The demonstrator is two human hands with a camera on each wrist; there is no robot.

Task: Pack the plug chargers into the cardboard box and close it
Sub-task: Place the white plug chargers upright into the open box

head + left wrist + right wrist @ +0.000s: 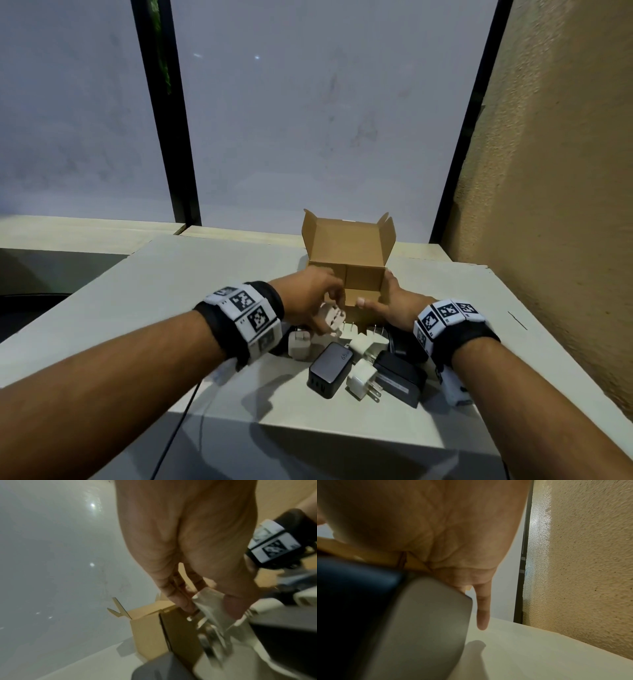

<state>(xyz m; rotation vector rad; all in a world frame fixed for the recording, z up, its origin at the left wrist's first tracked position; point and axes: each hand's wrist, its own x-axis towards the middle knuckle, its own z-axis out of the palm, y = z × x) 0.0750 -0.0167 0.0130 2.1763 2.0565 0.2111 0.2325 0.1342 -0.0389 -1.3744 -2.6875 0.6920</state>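
An open cardboard box (347, 270) stands mid-table with its lid and flaps raised. My left hand (330, 305) pinches a white plug charger (331, 317) just in front of the box's left corner. In the left wrist view, fingers (181, 601) and thumb hold that charger (209, 616), its metal prongs blurred. My right hand (380, 291) grips the box's right front corner, thumb on the front edge. Its little finger (482, 615) hangs straight above the table. Several chargers lie near me in a pile: a black block (330, 370), a white plug (361, 378), a black adapter (400, 378).
The pale table (171, 308) ends at a near edge below the pile. A rough tan wall (548, 205) runs close along the right. Frosted panes with black frames (178, 137) stand behind the box. A thin cable (178, 421) hangs off the front.
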